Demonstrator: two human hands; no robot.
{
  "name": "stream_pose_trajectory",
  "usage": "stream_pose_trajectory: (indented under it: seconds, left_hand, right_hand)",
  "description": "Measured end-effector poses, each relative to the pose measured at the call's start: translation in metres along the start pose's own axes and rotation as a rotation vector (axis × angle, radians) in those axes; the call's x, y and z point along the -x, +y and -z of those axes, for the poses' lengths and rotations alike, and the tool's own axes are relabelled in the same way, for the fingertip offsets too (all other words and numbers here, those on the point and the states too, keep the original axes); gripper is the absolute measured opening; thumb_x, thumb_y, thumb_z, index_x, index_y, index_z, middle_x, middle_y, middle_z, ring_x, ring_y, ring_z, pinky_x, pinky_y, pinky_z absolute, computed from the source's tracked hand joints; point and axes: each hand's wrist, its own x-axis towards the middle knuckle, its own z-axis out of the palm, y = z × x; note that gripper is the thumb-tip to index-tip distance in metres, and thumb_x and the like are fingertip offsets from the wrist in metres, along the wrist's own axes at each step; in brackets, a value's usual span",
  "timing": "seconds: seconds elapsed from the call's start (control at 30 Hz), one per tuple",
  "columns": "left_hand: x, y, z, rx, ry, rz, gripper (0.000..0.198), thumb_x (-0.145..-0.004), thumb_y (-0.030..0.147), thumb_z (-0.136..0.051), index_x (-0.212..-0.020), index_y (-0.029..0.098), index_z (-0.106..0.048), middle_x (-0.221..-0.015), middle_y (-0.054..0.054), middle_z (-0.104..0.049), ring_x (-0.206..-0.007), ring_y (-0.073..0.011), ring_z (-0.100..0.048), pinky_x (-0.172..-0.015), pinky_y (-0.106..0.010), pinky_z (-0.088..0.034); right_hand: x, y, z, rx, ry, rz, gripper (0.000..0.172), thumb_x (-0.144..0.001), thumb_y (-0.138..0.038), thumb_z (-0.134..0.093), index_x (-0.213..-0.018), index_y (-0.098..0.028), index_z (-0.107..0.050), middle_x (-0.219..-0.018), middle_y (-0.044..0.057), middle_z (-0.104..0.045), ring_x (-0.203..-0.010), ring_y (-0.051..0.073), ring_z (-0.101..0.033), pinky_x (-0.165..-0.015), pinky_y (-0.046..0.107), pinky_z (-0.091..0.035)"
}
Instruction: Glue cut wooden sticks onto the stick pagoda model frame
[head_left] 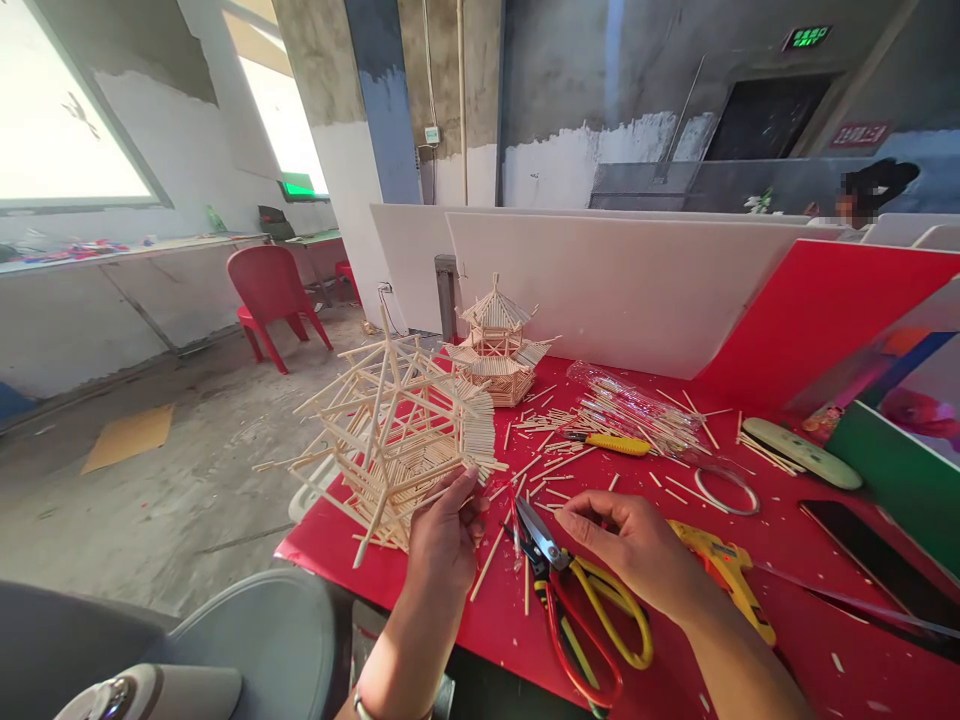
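Note:
My left hand is closed on the near corner of an unfinished pavilion model built of thin wooden sticks, at the table's left edge. Part of its roof is covered with closely laid sticks; the rest is open frame. My right hand hovers over the table with thumb and fingertips pinched together; whatever they hold is too small to make out. Just below it lie scissors with red and yellow handles, overlapping other hand tools. A yellow glue gun rests beside my right wrist.
Behind stands a finished-looking stick pavilion. Loose sticks, a yellow utility knife, a tape roll, a green case and a phone lie on the red table. White boards border it. A grey stool stands front left.

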Motion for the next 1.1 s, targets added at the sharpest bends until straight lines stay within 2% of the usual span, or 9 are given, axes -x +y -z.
stream_pose_trajectory:
  seconds: [0.43, 0.77, 1.1]
  left_hand:
    - [-0.001, 0.0, 0.001, 0.017, -0.012, 0.017, 0.024, -0.064, 0.009, -0.079, -0.082, 0.013, -0.063, -0.057, 0.001, -0.065, -0.043, -0.0085, -0.057, -0.032, -0.015, -0.033]
    - [-0.001, 0.001, -0.001, 0.017, -0.018, 0.018, 0.016, -0.069, 0.007, -0.075, -0.078, 0.011, -0.064, -0.054, 0.001, -0.064, -0.042, -0.008, -0.056, -0.031, -0.014, -0.033]
    - [0.0, 0.001, -0.001, 0.02, -0.006, 0.024, 0.019, -0.066, 0.008, -0.078, -0.079, 0.012, -0.064, -0.057, 0.001, -0.065, -0.042, -0.0076, -0.056, -0.031, -0.015, -0.033]
  right_hand:
    - [0.0, 0.012, -0.002, -0.012, -0.008, -0.003, 0.036, -0.087, -0.056, -0.06, -0.082, -0.022, -0.071, -0.074, 0.0, -0.068, -0.07, 0.015, -0.06, -0.065, 0.024, -0.046]
    - [0.0, 0.016, -0.004, 0.024, 0.0, -0.005, 0.035, -0.087, -0.055, -0.06, -0.082, -0.022, -0.071, -0.075, 0.0, -0.067, -0.069, 0.014, -0.057, -0.063, 0.022, -0.045]
    - [-0.002, 0.022, -0.005, 0.047, -0.019, -0.002, 0.038, -0.088, -0.056, -0.058, -0.085, -0.022, -0.072, -0.079, 0.001, -0.068, -0.073, 0.016, -0.058, -0.066, 0.024, -0.046]
